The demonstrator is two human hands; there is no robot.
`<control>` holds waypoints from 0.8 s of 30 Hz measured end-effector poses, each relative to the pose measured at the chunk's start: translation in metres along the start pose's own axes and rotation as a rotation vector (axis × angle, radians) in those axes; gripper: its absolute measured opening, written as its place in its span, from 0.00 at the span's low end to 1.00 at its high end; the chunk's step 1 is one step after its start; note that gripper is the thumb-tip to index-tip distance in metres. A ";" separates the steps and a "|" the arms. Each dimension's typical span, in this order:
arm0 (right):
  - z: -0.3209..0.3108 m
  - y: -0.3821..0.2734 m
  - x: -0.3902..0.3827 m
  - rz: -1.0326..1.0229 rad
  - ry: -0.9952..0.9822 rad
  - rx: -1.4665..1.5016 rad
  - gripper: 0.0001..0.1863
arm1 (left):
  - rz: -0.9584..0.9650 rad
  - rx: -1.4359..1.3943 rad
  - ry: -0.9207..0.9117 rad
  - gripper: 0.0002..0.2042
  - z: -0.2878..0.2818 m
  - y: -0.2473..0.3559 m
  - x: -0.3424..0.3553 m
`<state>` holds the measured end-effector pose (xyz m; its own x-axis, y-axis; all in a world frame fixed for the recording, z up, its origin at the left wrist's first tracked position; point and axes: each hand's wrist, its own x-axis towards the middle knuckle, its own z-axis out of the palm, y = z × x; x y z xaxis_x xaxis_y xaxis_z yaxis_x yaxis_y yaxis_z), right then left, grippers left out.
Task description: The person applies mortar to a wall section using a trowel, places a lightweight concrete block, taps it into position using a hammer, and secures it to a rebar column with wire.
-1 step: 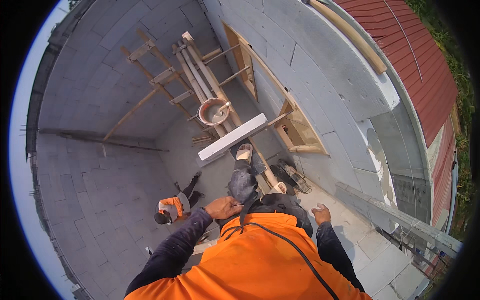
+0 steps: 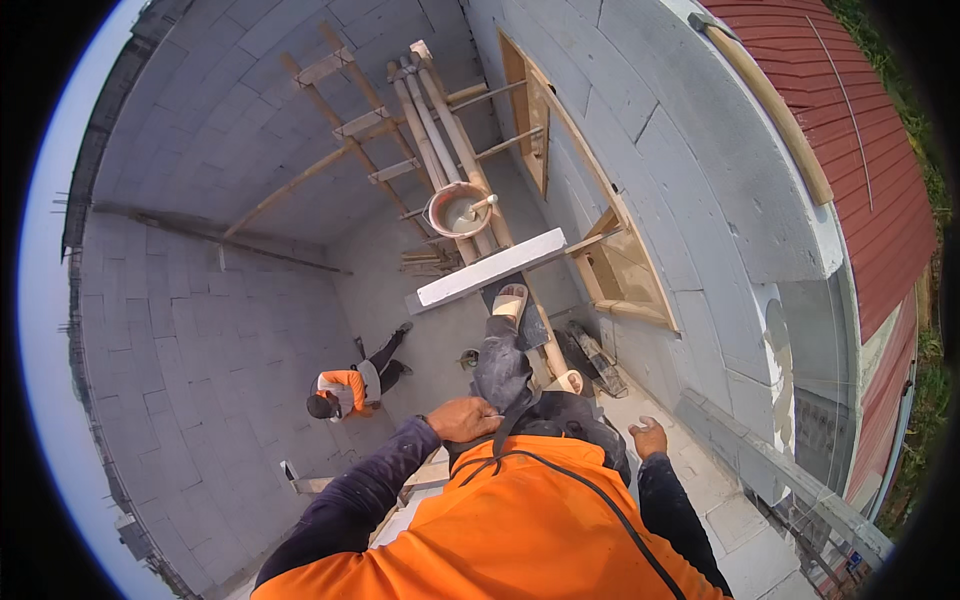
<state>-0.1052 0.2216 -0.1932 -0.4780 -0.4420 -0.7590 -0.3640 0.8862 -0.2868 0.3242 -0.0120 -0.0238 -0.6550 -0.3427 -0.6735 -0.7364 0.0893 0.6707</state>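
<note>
Head view looks down from high scaffolding: left hand (image 2: 462,418) rests curled on the raised knee (image 2: 500,375), gripping nothing visible, while right hand (image 2: 650,437) hangs open, fingers spread, near the block wall (image 2: 700,200). Farther off, a white block (image 2: 487,271) lies across the poles beside a mortar bucket (image 2: 458,209).

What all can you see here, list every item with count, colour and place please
white block: one, white, lying across the poles ahead of the raised foot
bucket: one, reddish rim, grey mix inside, on the poles
wooden poles: several, pale, leaning up the grey block wall
window frames: two, wooden, right wall
co-worker: one, orange vest, on the floor below
roof: red, far right
left hand: on the dark trouser knee
right hand: open, touching nothing
</note>
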 end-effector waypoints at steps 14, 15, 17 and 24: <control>0.090 -0.372 0.190 -0.581 -0.117 -0.540 0.44 | -0.476 -0.822 0.619 0.21 -0.040 -0.190 0.073; 0.108 -0.390 0.215 -0.624 -0.124 -0.567 0.45 | -0.506 -0.750 0.709 0.21 -0.046 -0.218 0.094; 0.146 -0.424 0.260 -0.703 -0.122 -0.675 0.50 | -0.623 -0.702 0.720 0.21 -0.058 -0.275 0.136; 0.277 -0.517 0.375 -0.793 -0.307 -1.119 0.65 | -0.686 -0.066 0.557 0.49 -0.068 -0.450 0.295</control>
<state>0.1251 -0.3639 -0.4920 0.2902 -0.5892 -0.7541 -0.9553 -0.2245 -0.1923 0.4740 -0.2164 -0.5031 0.1172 -0.7082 -0.6962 -0.9141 -0.3510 0.2031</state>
